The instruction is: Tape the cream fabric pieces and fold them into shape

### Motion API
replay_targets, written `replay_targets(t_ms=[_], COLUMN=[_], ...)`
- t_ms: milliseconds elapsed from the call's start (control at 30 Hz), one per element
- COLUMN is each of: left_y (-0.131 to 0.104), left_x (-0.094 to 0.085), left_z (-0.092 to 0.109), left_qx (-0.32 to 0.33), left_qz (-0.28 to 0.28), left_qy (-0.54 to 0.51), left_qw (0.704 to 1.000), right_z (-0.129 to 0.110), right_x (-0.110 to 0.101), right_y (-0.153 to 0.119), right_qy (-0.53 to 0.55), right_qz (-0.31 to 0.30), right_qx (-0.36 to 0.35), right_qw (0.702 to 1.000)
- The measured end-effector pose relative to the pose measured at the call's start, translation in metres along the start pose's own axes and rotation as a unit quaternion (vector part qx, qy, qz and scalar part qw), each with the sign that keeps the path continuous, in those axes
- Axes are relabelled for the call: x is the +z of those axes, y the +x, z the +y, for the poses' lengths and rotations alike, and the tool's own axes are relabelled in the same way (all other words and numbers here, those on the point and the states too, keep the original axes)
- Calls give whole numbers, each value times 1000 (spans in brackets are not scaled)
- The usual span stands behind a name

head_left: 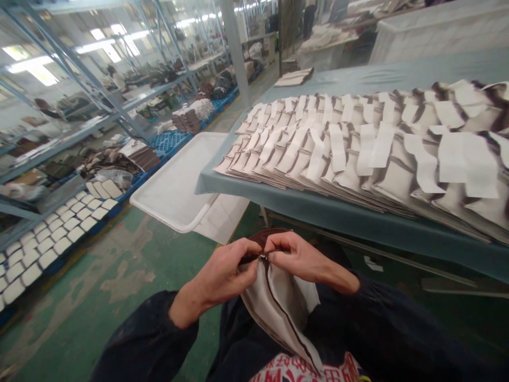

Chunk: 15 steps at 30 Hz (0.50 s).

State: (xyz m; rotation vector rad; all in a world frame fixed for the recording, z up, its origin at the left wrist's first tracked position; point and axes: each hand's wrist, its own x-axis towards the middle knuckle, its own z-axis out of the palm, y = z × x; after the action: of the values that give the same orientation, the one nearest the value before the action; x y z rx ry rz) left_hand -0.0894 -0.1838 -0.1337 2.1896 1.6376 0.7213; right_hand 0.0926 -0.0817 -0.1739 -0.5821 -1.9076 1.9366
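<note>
A light grey fabric piece with dark brown edging point(260, 300) hangs over my lap in the head view. My left hand point(228, 270) pinches its top edge from the left, thumb and fingers closed on it. Close beside it, nearly touching, my right hand point(296, 257) grips the same edge from the right. A small shiny bit, too small to make out, shows between the fingertips. Part of a dark brown section lies behind the hands. On the table ahead are overlapping rows of similar pale pieces point(278, 154), many with white strips on top.
The table point(334, 212) has a blue-green cover, its front edge just beyond my hands. A white plastic bin point(183, 180) stands at its left end. Blue pallets with stacked pieces point(63, 233) and metal racks line the left. A large white bin point(445, 34) is at the back right.
</note>
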Motion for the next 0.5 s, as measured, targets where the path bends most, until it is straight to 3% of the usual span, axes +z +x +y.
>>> replay_targets(t_ms=[267, 367, 500], left_y=[7, 7, 1], left_x=[-9, -9, 2], left_z=[5, 1, -7], left_qx=[-54, -34, 2], left_qz=[-63, -91, -51], left_qy=[-92, -77, -10], left_qw=[992, 992, 999], right_z=[-6, -5, 1], right_x=[1, 2, 3], right_y=[-9, -11, -11], right_qy=[-113, -107, -42], right_qz=[23, 22, 24], right_qx=[-67, -58, -46], right_qw=[991, 992, 998])
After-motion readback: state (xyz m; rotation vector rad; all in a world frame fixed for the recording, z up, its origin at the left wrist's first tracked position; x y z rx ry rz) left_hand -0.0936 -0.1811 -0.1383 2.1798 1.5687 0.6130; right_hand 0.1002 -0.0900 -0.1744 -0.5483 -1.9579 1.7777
